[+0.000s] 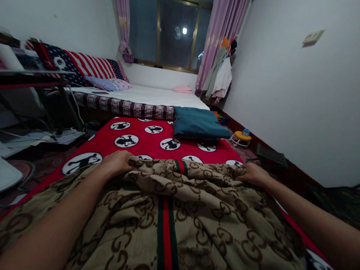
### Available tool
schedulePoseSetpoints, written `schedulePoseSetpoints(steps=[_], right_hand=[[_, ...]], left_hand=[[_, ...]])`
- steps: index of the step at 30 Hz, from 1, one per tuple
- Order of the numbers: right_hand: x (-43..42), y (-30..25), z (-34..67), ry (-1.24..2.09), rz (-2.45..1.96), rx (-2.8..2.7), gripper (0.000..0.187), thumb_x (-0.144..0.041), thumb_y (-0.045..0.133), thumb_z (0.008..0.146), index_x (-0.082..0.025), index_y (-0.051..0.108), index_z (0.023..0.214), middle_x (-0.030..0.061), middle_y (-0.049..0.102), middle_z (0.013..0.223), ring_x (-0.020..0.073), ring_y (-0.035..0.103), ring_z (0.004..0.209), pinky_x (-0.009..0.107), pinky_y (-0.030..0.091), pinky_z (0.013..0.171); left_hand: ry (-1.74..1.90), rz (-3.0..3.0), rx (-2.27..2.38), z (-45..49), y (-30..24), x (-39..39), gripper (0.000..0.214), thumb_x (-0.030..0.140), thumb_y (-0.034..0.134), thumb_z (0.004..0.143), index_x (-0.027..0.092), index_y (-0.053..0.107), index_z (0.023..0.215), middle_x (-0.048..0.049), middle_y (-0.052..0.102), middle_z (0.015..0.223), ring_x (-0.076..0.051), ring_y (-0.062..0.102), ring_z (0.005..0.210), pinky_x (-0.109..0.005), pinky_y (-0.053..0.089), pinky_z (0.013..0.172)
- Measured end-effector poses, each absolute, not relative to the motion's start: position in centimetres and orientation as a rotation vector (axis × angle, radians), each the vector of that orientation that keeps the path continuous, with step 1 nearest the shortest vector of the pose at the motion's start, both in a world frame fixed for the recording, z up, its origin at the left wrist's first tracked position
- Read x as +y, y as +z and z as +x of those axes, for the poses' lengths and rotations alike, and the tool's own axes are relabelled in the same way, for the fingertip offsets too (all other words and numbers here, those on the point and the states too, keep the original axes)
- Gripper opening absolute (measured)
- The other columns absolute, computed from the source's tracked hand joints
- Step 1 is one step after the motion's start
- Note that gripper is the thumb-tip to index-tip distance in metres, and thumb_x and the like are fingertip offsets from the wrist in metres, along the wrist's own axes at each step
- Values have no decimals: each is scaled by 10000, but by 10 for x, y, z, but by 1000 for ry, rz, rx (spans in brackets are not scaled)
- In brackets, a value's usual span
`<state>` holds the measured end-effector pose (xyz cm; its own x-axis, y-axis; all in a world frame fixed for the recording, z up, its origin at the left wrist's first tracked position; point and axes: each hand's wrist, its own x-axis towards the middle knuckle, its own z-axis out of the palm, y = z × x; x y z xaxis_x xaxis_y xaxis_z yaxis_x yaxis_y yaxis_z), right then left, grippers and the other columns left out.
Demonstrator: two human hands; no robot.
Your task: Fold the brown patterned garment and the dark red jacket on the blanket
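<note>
- Presently, the tan cloth (191, 213), printed with brown interlocking letters, lies spread over the near part of the red cover (147, 146), the landmark for all places below.
- Tan cloth: bunched into crosswise folds along its far edge; a green-red-green stripe runs down its middle and shows again on the turned edge. Near end runs out of view.
- Left hand (118, 162): above the left half of the red cover, back of hand up, fingers curled closed around the far edge of the tan cloth; fingertips hidden in the folds.
- Right hand (254, 174): at the right edge of the red cover, closed on the matching far corner of the tan cloth, the cloth pulled into creases between the two hands; exact finger placement cannot be told.
- Red cover: round white patches with black figures, visible beyond the tan cloth.
- Teal folded cloth (197, 124): on the far right corner of the red cover, apart from both hands.
- Bed (158, 97): white-topped, with a patterned side, just beyond the red cover.
- Yellow stool (241, 136): on the floor right of the red cover, a small blue object on its seat.
</note>
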<state>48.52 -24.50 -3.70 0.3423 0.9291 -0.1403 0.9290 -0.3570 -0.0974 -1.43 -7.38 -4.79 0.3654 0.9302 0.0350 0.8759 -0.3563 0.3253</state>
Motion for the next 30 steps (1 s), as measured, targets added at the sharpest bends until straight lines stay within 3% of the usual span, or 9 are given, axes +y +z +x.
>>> schedulePoseSetpoints(steps=[3, 7, 12, 14, 17, 20, 22, 27, 30], right_hand=[[-237, -11, 482, 169, -2498, -1752, 306, -430, 707, 668, -244, 745, 908, 28, 718, 735, 243, 679, 757, 273, 413, 577], [-208, 14, 484, -353, -2453, -1605, 426, -509, 664, 734, -214, 715, 1038, 116, 712, 898, 297, 649, 848, 326, 425, 643], [-180, 10, 471, -785, -2276, -1576, 597, -412, 627, 782, -141, 524, 1304, 203, 575, 1244, 371, 523, 1124, 429, 448, 820], [-187, 3, 456, -689, -2181, -1706, 536, -436, 587, 819, -169, 539, 1282, 169, 556, 1285, 344, 521, 1150, 420, 452, 864], [-219, -12, 432, -425, -2137, -1979, 434, -551, 491, 871, -247, 630, 1147, 93, 585, 1272, 295, 571, 1124, 371, 474, 851], [-255, -30, 417, -186, -2275, -2121, 603, -656, 548, 789, -249, 597, 1231, 111, 610, 1251, 327, 615, 1076, 387, 497, 796], [-269, -40, 413, -91, -2363, -2155, 694, -614, 622, 744, -210, 549, 1304, 151, 633, 1213, 359, 627, 1060, 408, 502, 788], [-251, -22, 404, 272, -2409, -2201, 241, -328, 650, 739, -155, 692, 901, 157, 707, 938, 359, 667, 913, 416, 501, 756], [-216, 27, 379, 759, -2065, -1986, 263, -416, 682, 714, -183, 677, 834, 95, 707, 868, 304, 672, 836, 383, 528, 705]], left_hand=[[327, 2509, 1870, -6, -31, -74, 386, 532, 675, 666, 260, 731, 935, -109, 719, 892, -343, 654, 876, -356, 452, 711], [582, 2688, 1963, 6, -3, -54, 456, 541, 565, 811, 190, 672, 1081, -136, 676, 955, -337, 623, 937, -374, 424, 786], [720, 2736, 2000, 17, 6, -27, 538, 402, 636, 792, 181, 555, 1276, -167, 549, 1247, -348, 484, 1167, -410, 389, 932], [773, 2732, 1902, 14, 1, -32, 592, 394, 643, 788, 188, 517, 1328, -160, 507, 1311, -345, 442, 1218, -430, 381, 976], [721, 2773, 1489, 3, -12, -62, 458, 460, 607, 808, 202, 637, 1186, -117, 551, 1263, -305, 468, 1206, -406, 369, 1034], [519, 2748, 1128, -11, -25, -104, 417, 537, 562, 832, 224, 702, 1070, -85, 601, 1206, -272, 525, 1155, -368, 386, 1032], [410, 2716, 1068, -18, -32, -128, 485, 555, 583, 824, 233, 661, 1178, -87, 605, 1235, -273, 537, 1155, -367, 395, 1025], [299, 2740, 1169, -22, -46, -155, 661, 501, 653, 795, 246, 493, 1384, -101, 541, 1369, -302, 482, 1249, -402, 352, 1069], [213, 2780, 1200, -13, -49, -159, 662, 457, 653, 793, 208, 489, 1385, -128, 542, 1363, -321, 488, 1237, -417, 355, 1061]])
